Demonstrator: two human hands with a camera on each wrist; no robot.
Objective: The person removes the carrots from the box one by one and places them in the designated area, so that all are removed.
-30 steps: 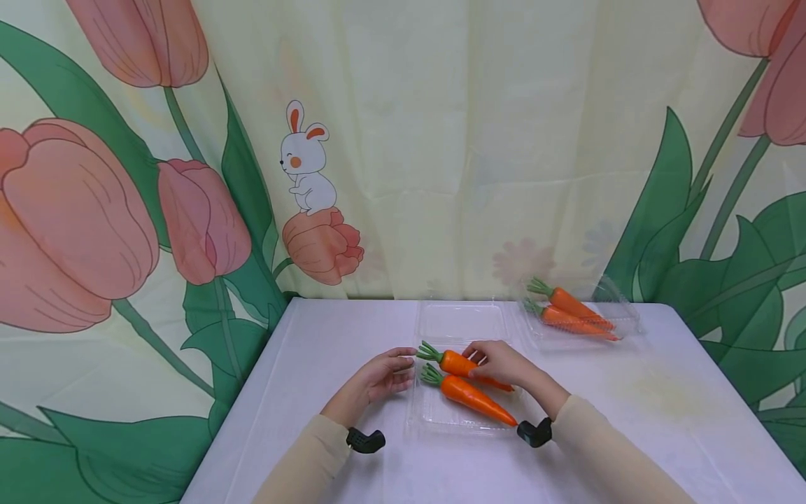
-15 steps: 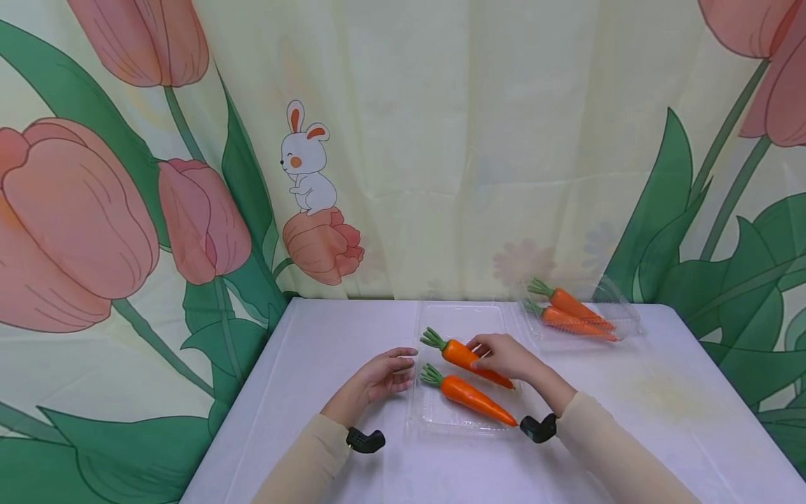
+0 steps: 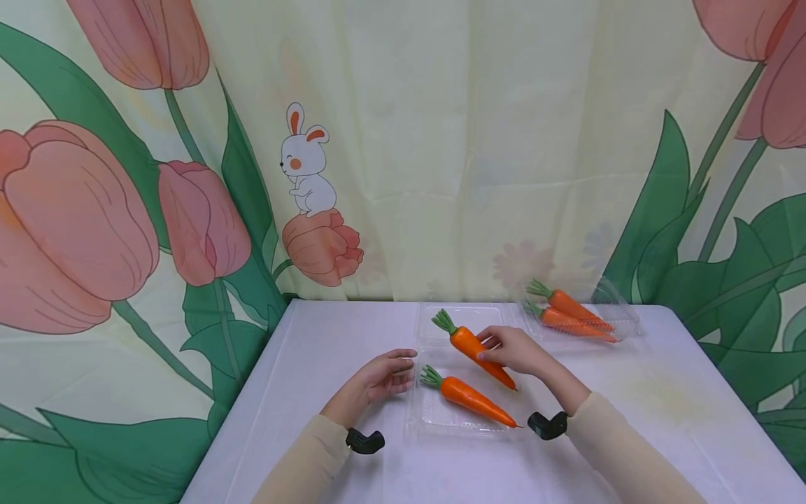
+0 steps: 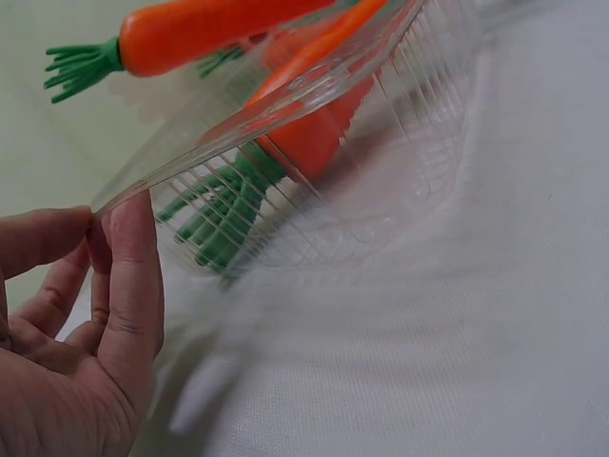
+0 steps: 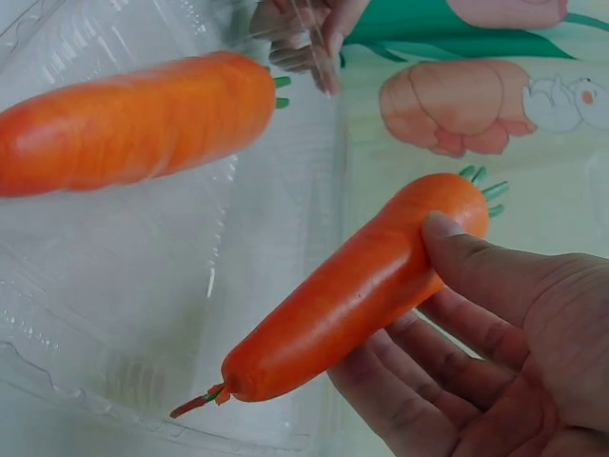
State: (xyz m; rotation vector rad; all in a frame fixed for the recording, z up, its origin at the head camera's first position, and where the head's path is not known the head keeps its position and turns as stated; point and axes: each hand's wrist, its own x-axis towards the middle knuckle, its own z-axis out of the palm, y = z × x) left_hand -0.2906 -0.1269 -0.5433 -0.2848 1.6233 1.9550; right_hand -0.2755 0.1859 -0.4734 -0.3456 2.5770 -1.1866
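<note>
With thumb and fingers, my right hand holds an orange carrot with a green stem tuft, stem end up and to the left, tip toward the lower right. In the right wrist view, the thumb lies on top of this carrot and the fingers pass underneath. A second carrot lies in the clear plastic box below it. At the box's left side is my left hand. Its thumb and fingers pinch the thin clear rim in the left wrist view.
The box's clear lid lies folded back toward the curtain. At the back right, another clear box contains two carrots. A white cloth covers the table; a tulip-print curtain hangs behind it.
My right hand has lifted its carrot up off the box, moving slightly right and tilting the stem end higher. The left hand and the other carrot have stayed in place.
</note>
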